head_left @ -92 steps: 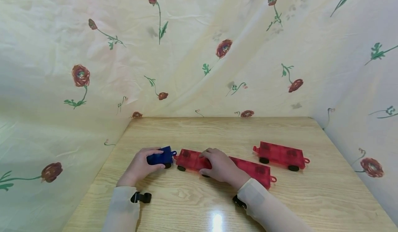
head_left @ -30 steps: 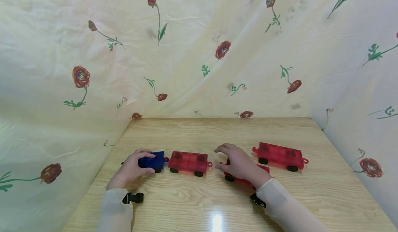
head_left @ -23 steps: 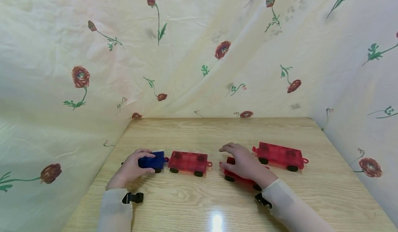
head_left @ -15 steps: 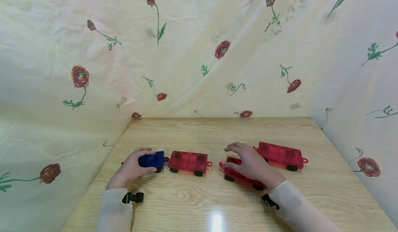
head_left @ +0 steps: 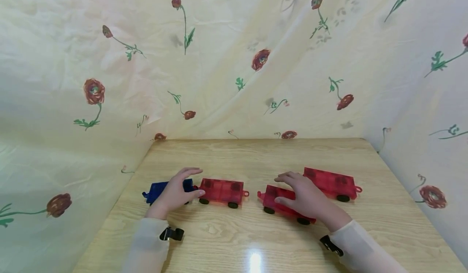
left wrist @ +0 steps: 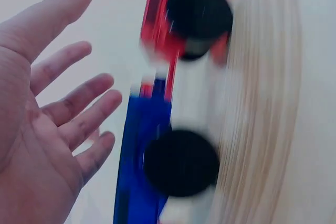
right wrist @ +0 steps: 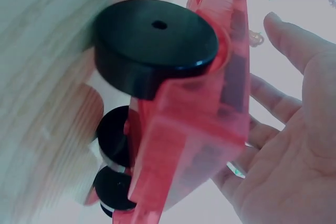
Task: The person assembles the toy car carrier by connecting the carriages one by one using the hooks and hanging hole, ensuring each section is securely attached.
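In the head view, a blue toy train car [head_left: 157,189] with black wheels stands at the left. A translucent red toy train car [head_left: 221,191] follows, its coupling meeting the blue one's. My left hand [head_left: 174,192] hovers over the blue car's right end with fingers spread. The left wrist view shows its palm apart from the blue car [left wrist: 142,156]. A second red car [head_left: 272,198] sits slightly askew to the right, with a gap before the first. My right hand [head_left: 307,198] is over it, fingers loosely extended; the right wrist view shows the thumb clear of this car [right wrist: 194,129].
A third red car [head_left: 332,182] stands behind the right hand, partly hidden by it. All the cars are on a light wooden table [head_left: 219,240]. Floral cloth [head_left: 226,61] hangs round the back and sides.
The blue car and first red car have shifted left. My right hand has left the first red car for the second. My left hand has let go of the blue car and moved right.
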A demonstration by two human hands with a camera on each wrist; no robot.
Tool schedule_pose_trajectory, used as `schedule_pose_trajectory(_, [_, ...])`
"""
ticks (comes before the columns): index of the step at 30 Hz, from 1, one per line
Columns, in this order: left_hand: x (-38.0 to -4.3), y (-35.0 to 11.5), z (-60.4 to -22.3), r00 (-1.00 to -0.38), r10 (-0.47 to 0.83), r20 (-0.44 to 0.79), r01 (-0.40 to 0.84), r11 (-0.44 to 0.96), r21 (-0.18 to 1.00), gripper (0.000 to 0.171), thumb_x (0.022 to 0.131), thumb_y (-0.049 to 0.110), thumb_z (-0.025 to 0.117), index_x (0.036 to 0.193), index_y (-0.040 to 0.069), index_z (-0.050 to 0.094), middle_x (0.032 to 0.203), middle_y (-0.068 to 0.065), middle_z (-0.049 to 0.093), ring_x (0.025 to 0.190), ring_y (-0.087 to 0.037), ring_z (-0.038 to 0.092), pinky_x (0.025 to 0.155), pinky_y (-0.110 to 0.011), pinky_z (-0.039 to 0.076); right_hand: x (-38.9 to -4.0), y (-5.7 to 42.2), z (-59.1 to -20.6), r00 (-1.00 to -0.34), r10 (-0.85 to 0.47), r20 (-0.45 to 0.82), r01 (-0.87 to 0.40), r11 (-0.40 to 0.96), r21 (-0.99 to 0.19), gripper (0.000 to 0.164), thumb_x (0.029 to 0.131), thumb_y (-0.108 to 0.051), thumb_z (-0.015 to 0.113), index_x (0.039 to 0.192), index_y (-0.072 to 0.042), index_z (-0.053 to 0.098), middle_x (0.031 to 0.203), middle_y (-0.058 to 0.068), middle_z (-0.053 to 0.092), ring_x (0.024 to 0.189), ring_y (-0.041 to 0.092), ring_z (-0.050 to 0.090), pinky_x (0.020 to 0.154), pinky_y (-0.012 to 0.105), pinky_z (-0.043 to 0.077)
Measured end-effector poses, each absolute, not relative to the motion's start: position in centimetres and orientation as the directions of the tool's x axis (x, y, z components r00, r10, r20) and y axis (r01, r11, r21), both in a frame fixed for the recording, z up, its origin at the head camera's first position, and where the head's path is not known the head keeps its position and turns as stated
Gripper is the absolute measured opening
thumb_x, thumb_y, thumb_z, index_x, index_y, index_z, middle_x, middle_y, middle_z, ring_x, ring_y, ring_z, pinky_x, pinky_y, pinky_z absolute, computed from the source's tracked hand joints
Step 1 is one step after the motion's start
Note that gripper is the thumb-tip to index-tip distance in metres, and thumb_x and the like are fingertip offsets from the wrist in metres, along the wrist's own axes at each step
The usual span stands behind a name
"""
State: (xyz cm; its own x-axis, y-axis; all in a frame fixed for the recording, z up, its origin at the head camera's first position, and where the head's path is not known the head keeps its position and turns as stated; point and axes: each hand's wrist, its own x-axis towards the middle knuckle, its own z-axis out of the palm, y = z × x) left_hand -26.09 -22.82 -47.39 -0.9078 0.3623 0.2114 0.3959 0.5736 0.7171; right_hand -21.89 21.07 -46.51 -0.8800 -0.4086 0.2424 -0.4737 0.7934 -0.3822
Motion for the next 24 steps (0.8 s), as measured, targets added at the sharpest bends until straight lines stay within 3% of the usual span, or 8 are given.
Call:
schedule_pose_trajectory(5, [-25.7,-19.4,-47.2,-0.891,0.424,0.164,0.404,0.573,0.713,0.071,0.088,0.025,0.088,0.152,0.025,0.056,0.159,-0.006,0.045,0.148,-0.032,0.041,0.114,-0.061,0.039,-21.1,21.6,-46.4,-0.890,-0.412,0.196,-0.456,0.803,-0.384,0.066,0.088,-0.045,0.085,0.141,-0.013,0.066,0.145,0.011,0.059,0.134,0.041,0.053,0.108,0.065,0.043])
schedule_pose_trajectory(11, [-25.4,-16.5,-47.7,-0.872,0.480,0.100,0.411,0.604,0.683,0.077,0.088,0.034,0.088,0.156,0.023,0.051,0.163,-0.007,0.039,0.146,-0.034,0.041,0.111,-0.055,0.045,-20.4,22.3,-46.4,-0.909,-0.399,0.122,-0.412,0.816,-0.406,0.069,0.087,-0.048,0.085,0.144,-0.015,0.064,0.151,0.015,0.054,0.141,0.046,0.045,0.109,0.066,0.042])
schedule_pose_trajectory(17, [-24.8,-14.9,-47.9,-0.866,0.497,0.055,0.425,0.674,0.605,0.082,0.087,0.044,0.086,0.158,0.026,0.049,0.166,0.000,0.035,0.150,-0.032,0.036,0.112,-0.057,0.044,-20.0,22.5,-46.8,-0.914,-0.392,0.101,-0.396,0.816,-0.421,0.069,0.086,-0.051,0.085,0.143,-0.018,0.065,0.147,0.012,0.055,0.138,0.042,0.049,0.106,0.060,0.048])
schedule_pose_trajectory(24, [-24.3,-14.5,-48.1,-0.852,0.518,0.075,0.482,0.722,0.497,0.073,0.088,0.043,0.087,0.152,0.027,0.056,0.164,-0.004,0.040,0.150,-0.036,0.035,0.112,-0.063,0.040,-19.8,22.4,-47.2,-0.912,-0.395,0.112,-0.403,0.811,-0.424,0.066,0.086,-0.048,0.086,0.141,-0.018,0.065,0.140,0.005,0.057,0.132,0.035,0.054,0.102,0.056,0.052])
